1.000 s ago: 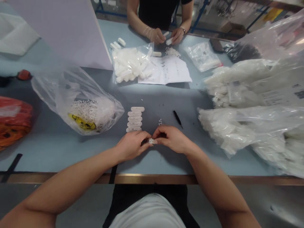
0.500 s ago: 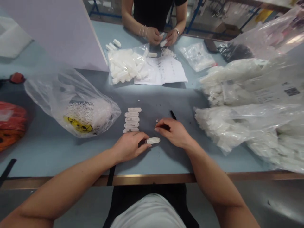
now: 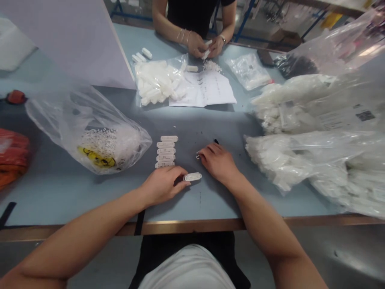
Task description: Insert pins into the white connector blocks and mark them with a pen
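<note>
Pinching, head view: left hand [image 3: 164, 185] is gripping the left end of an oblong white perforated plastic block [image 3: 193, 176], just below frame centre, between thumb and fingers. Right hand [image 3: 219, 162] is curling, fingertips at small white plastic bits [image 3: 197, 155] near centre; can't tell if it's pinching any. Five similar white plastic blocks [image 3: 165, 151] are lying stacked column-wise left of centre, just above left hand.

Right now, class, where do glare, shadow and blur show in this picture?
Head view: glare brightens the brown table edge; head view: soft shadow lies below the left hand; head view: the red-orange bundle at far left looks blurred.
</note>
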A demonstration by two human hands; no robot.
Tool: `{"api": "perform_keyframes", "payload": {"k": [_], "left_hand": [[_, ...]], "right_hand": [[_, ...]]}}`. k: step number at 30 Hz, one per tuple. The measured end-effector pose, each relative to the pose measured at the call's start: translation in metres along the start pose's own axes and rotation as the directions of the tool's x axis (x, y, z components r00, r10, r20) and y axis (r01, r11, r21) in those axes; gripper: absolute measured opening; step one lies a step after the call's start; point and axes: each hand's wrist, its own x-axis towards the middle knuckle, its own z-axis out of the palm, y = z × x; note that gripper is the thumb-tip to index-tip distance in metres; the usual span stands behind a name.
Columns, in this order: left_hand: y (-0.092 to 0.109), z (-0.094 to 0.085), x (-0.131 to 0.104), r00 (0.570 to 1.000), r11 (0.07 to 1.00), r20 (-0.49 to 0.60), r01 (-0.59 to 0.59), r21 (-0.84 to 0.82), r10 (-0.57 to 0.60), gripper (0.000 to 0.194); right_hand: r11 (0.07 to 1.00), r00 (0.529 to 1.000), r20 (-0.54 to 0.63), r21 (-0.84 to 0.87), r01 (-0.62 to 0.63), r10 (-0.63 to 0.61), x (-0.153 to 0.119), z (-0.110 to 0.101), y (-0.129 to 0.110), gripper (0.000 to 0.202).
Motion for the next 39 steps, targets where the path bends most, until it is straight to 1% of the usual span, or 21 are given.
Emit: {"api": "perform_keyframes", "payload": {"k": [3,6,9,12,14,20,23,25,27,29,32,34,36,39], "left_hand": [[-0.001,0.001,-0.001,1.000,1.000,-0.021,-0.006,0.011,0.006,0.026],[-0.001,0.002,-0.002,0.999,1.000,-0.037,-0.022,0.018,0.023,0.026],[-0.001,0.002,-0.001,0.999,1.000,-0.037,-0.026,0.015,0.026,0.026],[0.000,0.001,0.000,1.000,1.000,-0.026,-0.015,0.011,0.015,0.026],[0.001,0.000,0.000,1.000,1.000,-0.021,-0.008,0.010,0.008,0.027],[0.002,-0.002,0.000,1.000,1.000,-0.012,0.004,0.000,-0.004,0.025],[0.002,-0.002,0.000,1.000,1.000,-0.017,0.002,-0.003,-0.002,0.025],[0.002,-0.002,0.001,1.000,1.000,-0.018,0.001,-0.002,-0.001,0.026],[0.001,-0.003,0.001,1.000,1.000,-0.012,0.011,-0.004,-0.011,0.026],[0.001,-0.004,0.002,1.000,0.999,-0.004,0.030,-0.014,-0.030,0.026],[0.002,-0.005,0.003,0.998,0.998,0.000,0.062,-0.034,-0.062,0.028],[0.002,-0.006,0.004,0.997,0.996,0.005,0.078,-0.043,-0.078,0.029],[0.003,-0.007,0.004,0.996,0.995,0.015,0.089,-0.051,-0.088,0.030],[0.004,-0.008,0.005,0.995,0.994,0.026,0.096,-0.059,-0.095,0.031]], "right_hand": [[0.997,1.000,0.004,-0.083,-0.006,0.006,0.000,0.001,-0.001,0.017],[0.994,0.999,-0.015,-0.100,-0.033,0.032,-0.003,0.000,0.000,0.015],[0.997,0.998,-0.019,-0.055,-0.053,0.052,-0.006,-0.003,0.002,0.013],[1.000,0.999,-0.026,0.011,-0.023,0.023,-0.007,-0.005,0.002,0.013],[1.000,0.999,-0.044,0.017,-0.004,0.004,-0.007,-0.003,0.002,0.015],[0.993,0.995,-0.090,-0.114,0.027,-0.037,-0.004,0.004,0.001,0.019],[0.994,0.993,-0.117,-0.111,0.005,-0.018,-0.004,0.003,0.001,0.016],[0.999,0.993,-0.117,-0.034,-0.016,0.012,-0.005,0.000,0.002,0.013],[0.995,0.994,-0.096,0.086,-0.050,0.059,-0.006,-0.003,0.003,0.012],[0.972,0.991,-0.059,0.213,-0.103,0.118,-0.009,-0.007,0.004,0.011],[0.911,0.982,-0.012,0.375,-0.172,0.190,-0.012,-0.012,0.002,0.014],[0.870,0.983,-0.012,0.467,-0.158,0.184,-0.015,-0.016,0.000,0.019],[0.836,0.988,-0.033,0.539,-0.108,0.149,-0.017,-0.019,-0.004,0.023],[0.797,0.994,-0.048,0.601,-0.053,0.102,-0.021,-0.024,-0.009,0.016]]}}
